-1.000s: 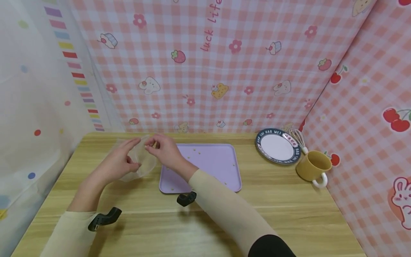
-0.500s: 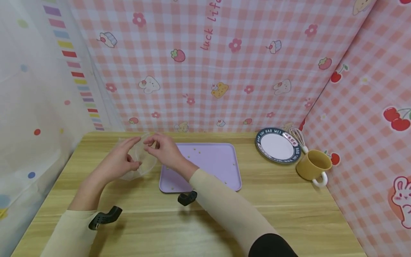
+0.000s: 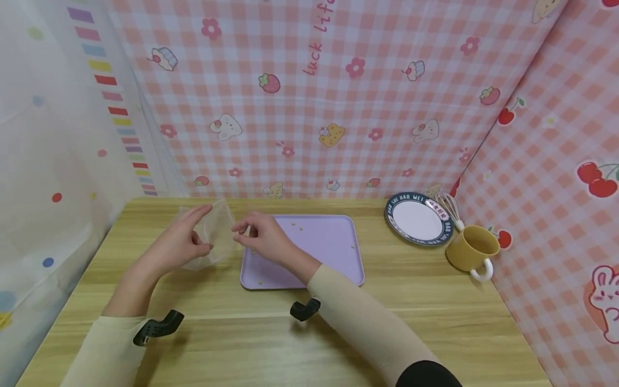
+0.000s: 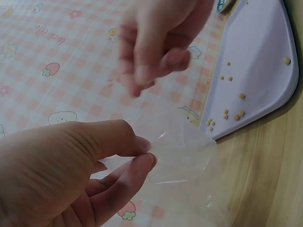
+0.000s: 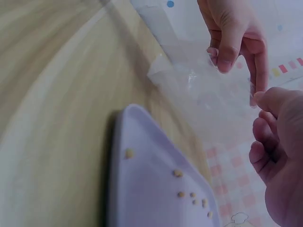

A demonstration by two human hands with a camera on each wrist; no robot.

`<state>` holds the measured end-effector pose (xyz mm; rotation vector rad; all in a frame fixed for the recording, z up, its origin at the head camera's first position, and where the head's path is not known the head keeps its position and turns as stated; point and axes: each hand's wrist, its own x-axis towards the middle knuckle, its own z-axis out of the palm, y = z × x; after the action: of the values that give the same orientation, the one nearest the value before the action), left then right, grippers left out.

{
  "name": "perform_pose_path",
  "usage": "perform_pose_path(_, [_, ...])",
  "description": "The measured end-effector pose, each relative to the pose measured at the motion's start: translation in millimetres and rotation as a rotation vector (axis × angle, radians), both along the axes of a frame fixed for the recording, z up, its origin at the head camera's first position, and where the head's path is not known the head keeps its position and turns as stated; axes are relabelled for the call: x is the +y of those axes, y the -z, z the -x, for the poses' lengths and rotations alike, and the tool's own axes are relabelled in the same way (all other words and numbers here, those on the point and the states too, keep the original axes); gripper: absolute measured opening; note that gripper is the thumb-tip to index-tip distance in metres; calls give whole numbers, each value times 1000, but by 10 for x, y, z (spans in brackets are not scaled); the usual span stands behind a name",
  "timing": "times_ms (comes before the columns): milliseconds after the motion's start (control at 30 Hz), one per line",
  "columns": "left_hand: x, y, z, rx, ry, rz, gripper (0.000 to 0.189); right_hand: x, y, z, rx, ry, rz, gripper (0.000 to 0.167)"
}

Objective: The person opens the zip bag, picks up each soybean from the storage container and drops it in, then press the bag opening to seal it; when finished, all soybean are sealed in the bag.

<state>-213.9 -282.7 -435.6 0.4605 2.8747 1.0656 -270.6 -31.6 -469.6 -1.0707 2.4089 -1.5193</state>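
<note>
A clear plastic bag (image 3: 220, 236) hangs from my left hand (image 3: 176, 242), whose thumb and fingertip pinch it in the left wrist view. My right hand (image 3: 263, 234) is just right of the bag, thumb and fingers bent in toward one another. It is blurred in the left wrist view (image 4: 158, 42). Its thumb overlaps the bag's edge in the right wrist view, and I cannot tell whether it holds anything. The purple tray (image 3: 324, 242) lies below and right of this hand, with several small tan pieces (image 5: 177, 173) scattered on it.
At the back right a white plate (image 3: 419, 219) with a dark blue rim lies beside a whisk (image 3: 450, 207). A yellow mug (image 3: 469, 250) with a white handle stands in front of them. Patterned cloth (image 3: 290, 107) rises behind the wooden table (image 3: 232, 333).
My right hand has moved right, away from my left hand and over the tray's left edge. The left hand has stayed in place, while the bag's near edge has shifted shape.
</note>
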Motion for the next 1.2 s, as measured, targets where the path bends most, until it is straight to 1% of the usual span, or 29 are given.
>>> perform_pose_path(100, [-3,8,-9,7,3,-1,100,134,58,-68,-16,-55,-48,13])
perform_pose_path(200, [-4,11,-19,2,1,-11,103,255,119,-128,-17,-116,-124,14])
perform_pose_path(300, [-3,4,-25,-10,0,-22,104,354,174,-183,-13,-180,-180,16])
perform_pose_path(433, [-5,9,-24,-21,-4,-19,103,455,256,-236,-7,-232,-235,16])
perform_pose_path(533, [-8,15,-22,-28,-13,-18,102,510,313,-255,5,-251,-286,18])
perform_pose_path(633, [-4,20,-22,-38,-12,-42,103,558,353,-274,7,-267,-335,23])
perform_pose_path(733, [10,21,-29,-44,-7,-64,104,599,389,-300,-5,-276,-360,25])
perform_pose_path(867, [15,27,-29,-48,-10,-65,105,615,429,-306,-15,-283,-350,22])
perform_pose_path(1200, [31,0,-42,-52,-9,-68,107,587,503,-260,19,-285,-345,17])
